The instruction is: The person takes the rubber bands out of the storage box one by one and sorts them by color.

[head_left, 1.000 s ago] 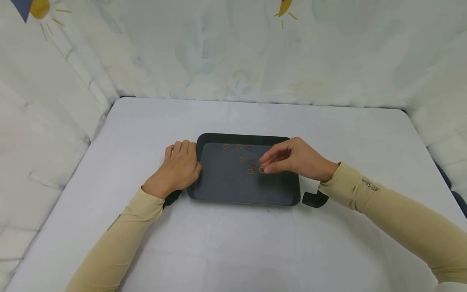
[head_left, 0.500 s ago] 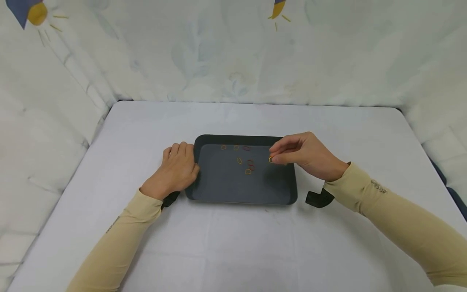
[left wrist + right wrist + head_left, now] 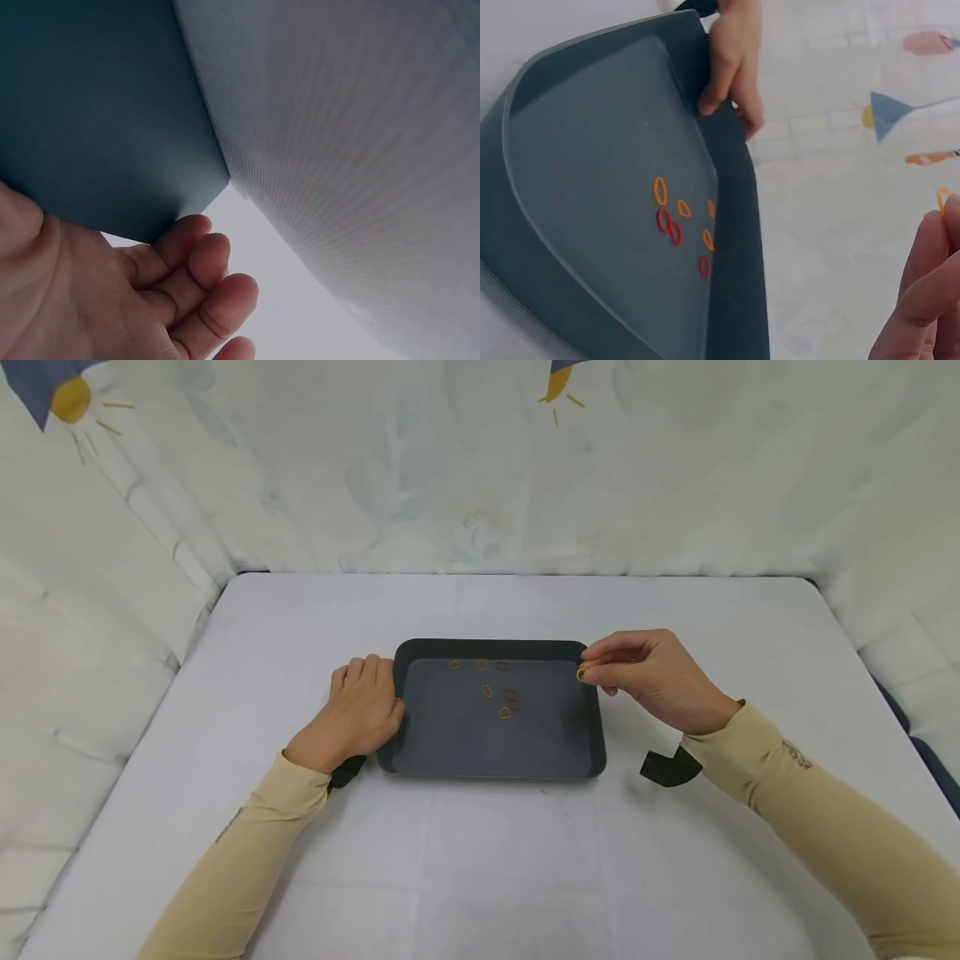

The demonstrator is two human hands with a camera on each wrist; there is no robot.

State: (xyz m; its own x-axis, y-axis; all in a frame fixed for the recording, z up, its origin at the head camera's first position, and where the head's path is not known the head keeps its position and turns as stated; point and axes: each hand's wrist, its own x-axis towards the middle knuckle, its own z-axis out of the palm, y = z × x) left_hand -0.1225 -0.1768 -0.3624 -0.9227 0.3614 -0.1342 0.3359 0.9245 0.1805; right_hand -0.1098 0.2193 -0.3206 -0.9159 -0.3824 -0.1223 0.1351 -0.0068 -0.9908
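Note:
A dark grey rectangular tray (image 3: 450,739) lies on the table with several small yellow and red rubber bands inside. My left hand (image 3: 352,714) grips the tray's left rim, its thumb over the wall. In the left wrist view, the fingers (image 3: 225,304) curl by the tray's outer side. My right hand (image 3: 651,681) pinches a small yellow rubber band (image 3: 581,675) between thumb and fingertips, just above the tray's right rim. From the right wrist view, a yellow rubber band (image 3: 660,190) and two touching red rubber bands (image 3: 664,220) show on the tray floor.
The table (image 3: 495,868) has a white cover, with a pale printed curtain (image 3: 480,468) behind and along its sides. A black strap piece (image 3: 671,767) hangs below the right wrist. Another black piece (image 3: 347,771) shows under the left wrist.
My right hand has lifted the yellow rubber band from the bands in the tray and carried it right, up to the tray's right rim. The left hand keeps its grip on the tray.

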